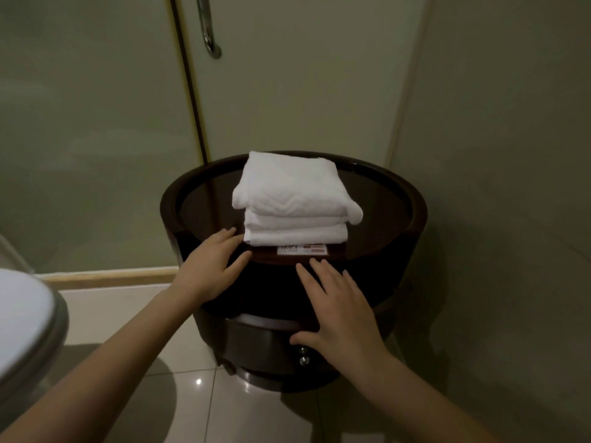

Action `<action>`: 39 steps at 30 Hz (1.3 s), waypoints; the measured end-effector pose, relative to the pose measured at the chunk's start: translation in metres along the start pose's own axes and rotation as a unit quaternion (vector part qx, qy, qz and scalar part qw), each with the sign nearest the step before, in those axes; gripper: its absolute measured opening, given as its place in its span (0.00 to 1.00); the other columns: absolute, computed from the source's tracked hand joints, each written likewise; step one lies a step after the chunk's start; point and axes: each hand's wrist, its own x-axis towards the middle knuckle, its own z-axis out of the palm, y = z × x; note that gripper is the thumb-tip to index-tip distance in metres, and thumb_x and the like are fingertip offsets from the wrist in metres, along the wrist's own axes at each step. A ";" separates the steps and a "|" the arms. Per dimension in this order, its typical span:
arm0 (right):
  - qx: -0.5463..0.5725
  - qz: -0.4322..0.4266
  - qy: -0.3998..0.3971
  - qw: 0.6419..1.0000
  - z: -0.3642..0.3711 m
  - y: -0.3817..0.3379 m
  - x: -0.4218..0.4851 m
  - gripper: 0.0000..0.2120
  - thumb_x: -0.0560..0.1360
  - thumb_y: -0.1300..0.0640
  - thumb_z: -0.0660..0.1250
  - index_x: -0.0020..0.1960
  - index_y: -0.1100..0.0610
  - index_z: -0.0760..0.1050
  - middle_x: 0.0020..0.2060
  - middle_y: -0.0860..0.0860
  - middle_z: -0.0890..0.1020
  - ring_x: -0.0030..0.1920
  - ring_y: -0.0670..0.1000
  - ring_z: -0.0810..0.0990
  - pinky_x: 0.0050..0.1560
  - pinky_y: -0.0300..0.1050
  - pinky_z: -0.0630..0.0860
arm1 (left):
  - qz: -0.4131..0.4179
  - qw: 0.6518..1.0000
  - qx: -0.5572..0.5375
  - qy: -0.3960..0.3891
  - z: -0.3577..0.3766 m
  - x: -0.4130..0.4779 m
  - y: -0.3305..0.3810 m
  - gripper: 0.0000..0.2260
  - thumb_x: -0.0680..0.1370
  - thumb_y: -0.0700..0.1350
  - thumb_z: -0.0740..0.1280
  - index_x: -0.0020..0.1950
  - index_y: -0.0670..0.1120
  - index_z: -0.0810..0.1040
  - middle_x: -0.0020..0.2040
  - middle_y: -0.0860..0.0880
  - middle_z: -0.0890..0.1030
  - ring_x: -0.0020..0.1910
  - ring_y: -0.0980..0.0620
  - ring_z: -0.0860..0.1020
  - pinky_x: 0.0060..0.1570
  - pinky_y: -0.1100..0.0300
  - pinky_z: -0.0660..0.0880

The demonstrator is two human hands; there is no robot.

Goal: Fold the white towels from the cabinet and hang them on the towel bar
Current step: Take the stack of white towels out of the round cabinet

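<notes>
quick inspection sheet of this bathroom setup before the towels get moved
surface: dark round cabinet top, glossy, raised rim
job's things: stack of folded white towels lying on the top
clutter: small printed card partly under the stack
grippers: left hand open, fingers straight beside the stack; right hand open, spread before the cabinet; neither holds anything
cables: nothing seen
surroundings: toilet at left, metal handle on frosted door behind, tiled floor

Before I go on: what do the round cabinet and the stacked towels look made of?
The round cabinet: dark wood, seemingly, with a glossy lacquer; its rim and top show sheen. The stacked towels: white terry cotton by the look, matte, with soft rounded folds and a woven zigzag.
</notes>
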 end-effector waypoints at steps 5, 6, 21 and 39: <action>-0.053 -0.001 0.027 0.998 0.005 0.003 0.021 0.40 0.67 0.41 0.73 0.74 0.53 0.62 0.69 0.53 0.69 0.71 0.54 0.66 0.73 0.53 0.56 | 0.002 1.000 -0.002 0.000 0.003 -0.001 -0.002 0.24 0.80 0.56 0.57 0.73 0.49 0.66 0.74 0.46 0.65 0.74 0.48 0.60 0.71 0.53 0.59; -0.065 0.002 0.043 0.997 0.006 0.003 0.024 0.38 0.65 0.43 0.76 0.70 0.54 0.68 0.64 0.53 0.74 0.66 0.54 0.72 0.69 0.54 0.64 | 0.003 1.000 -0.003 0.001 0.003 -0.001 -0.002 0.24 0.79 0.56 0.57 0.74 0.49 0.66 0.74 0.46 0.65 0.75 0.48 0.60 0.71 0.53 0.59; -0.072 -0.020 0.121 0.990 0.012 0.014 0.048 0.25 0.61 0.43 0.78 0.53 0.52 0.76 0.47 0.51 0.77 0.47 0.52 0.77 0.45 0.45 0.76 | 0.019 1.000 -0.011 0.008 0.006 -0.001 0.000 0.26 0.80 0.61 0.51 0.74 0.51 0.65 0.74 0.48 0.65 0.75 0.49 0.59 0.72 0.55 0.56; 0.587 0.402 -0.178 0.680 -0.072 0.131 0.181 0.40 0.65 0.35 0.71 0.66 0.61 0.70 0.56 0.59 0.77 0.54 0.60 0.79 0.47 0.53 0.78 | -0.318 0.714 -0.599 -0.172 -0.039 0.129 0.016 0.33 0.58 0.61 0.78 0.59 0.48 0.79 0.52 0.42 0.84 0.49 0.40 0.83 0.46 0.44 0.79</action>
